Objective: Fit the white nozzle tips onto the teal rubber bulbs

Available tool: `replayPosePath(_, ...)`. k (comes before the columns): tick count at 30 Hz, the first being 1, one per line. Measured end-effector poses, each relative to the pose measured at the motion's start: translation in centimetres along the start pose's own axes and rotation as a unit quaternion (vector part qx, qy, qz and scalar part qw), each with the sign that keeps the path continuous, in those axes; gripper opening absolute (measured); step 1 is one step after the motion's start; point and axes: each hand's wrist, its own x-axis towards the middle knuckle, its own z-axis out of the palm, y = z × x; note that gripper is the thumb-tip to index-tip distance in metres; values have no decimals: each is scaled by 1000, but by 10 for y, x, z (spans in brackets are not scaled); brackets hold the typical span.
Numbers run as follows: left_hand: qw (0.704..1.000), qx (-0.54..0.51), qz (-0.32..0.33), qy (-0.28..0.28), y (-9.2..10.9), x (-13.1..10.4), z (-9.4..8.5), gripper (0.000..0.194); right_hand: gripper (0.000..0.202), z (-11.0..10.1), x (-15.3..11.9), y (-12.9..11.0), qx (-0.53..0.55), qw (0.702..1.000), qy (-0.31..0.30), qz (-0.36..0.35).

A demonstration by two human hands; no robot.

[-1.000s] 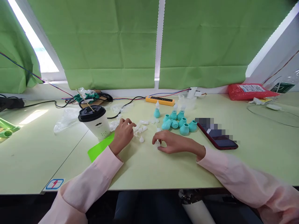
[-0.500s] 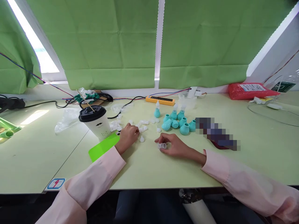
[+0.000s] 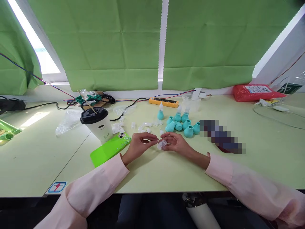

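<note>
My right hand [image 3: 178, 145] holds a small clear plastic tube [image 3: 164, 143] between thumb and fingers, its open end tilted up. My left hand [image 3: 142, 143] is closed in a pinch right beside it, at a small translucent white tip [image 3: 159, 146] that meets the tube; the fingertips partly hide the contact. Beyond the hands lie loose clear plastic pieces [image 3: 147, 124]. Several teal rubber bulbs [image 3: 188, 131] stand or lie in a cluster behind my right hand. A teal bulb with a clear nozzle [image 3: 160, 114] stands upright farther back.
A bright green phone case [image 3: 107, 152] lies left of my left hand, beside a white paper cup [image 3: 102, 128] with black lid and stick. A pixelated dark object [image 3: 221, 136] lies right. Behind are a yellow power strip [image 3: 164, 102] and a red package [image 3: 257, 93].
My left hand has moved right from the loose pieces to meet my right hand, uncovering the phone case's end. The tube in my right hand has risen slightly and turned.
</note>
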Motion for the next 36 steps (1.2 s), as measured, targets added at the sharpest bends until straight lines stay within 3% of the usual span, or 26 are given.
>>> replayPosePath(5, 995, -80, -55, -24, -8, 0, 4, 27, 30, 4, -2, 2, 22, 1000, 20, -5)
replayPosePath(9, 997, -48, -51, -15, -5, -1, 3, 26, 33, 4, -3, 0, 33, 999, 39, 4)
replayPosePath(20, 993, 99, 68, -7, 3, -3, 2, 19, 37, 4, -3, 0, 35, 998, 45, 9)
replayPosePath(30, 950, 197, 243, 6, -2, -6, 5, 18, 40, 6, -4, -1, 46, 996, 69, 23)
replayPosePath(36, 975, 151, 162, 3, -1, -5, 3, 18, 35, 9, -6, -2, 27, 997, 76, -9)
